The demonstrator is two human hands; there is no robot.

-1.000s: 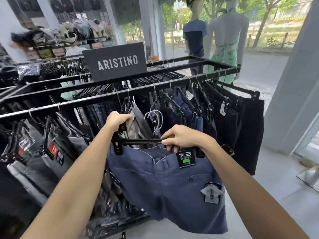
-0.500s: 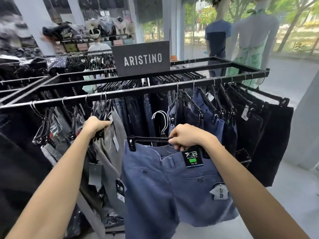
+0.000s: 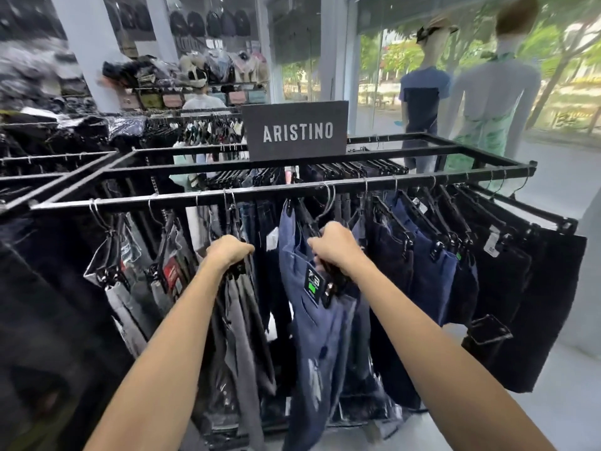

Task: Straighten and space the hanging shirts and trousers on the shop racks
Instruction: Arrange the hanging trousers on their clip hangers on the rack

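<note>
The right hand is curled round the black hanger of a pair of blue shorts, gripping it just above the waistband label, and the shorts hang edge-on near the middle of the near rail. The hanger's wire hook reaches up to that rail (whether it sits fully over it is hard to tell). To the left, the left hand is closed over the top of the hangers carrying grey trousers, its fingers wrapped down on the far side. A gap shows between the two hands. Right of the blue shorts hang navy shorts and then black shorts, evenly angled along the rail. Behind, on the far rail, stands a dark sign reading ARISTINO, and two mannequins stand at the window beyond.
</note>
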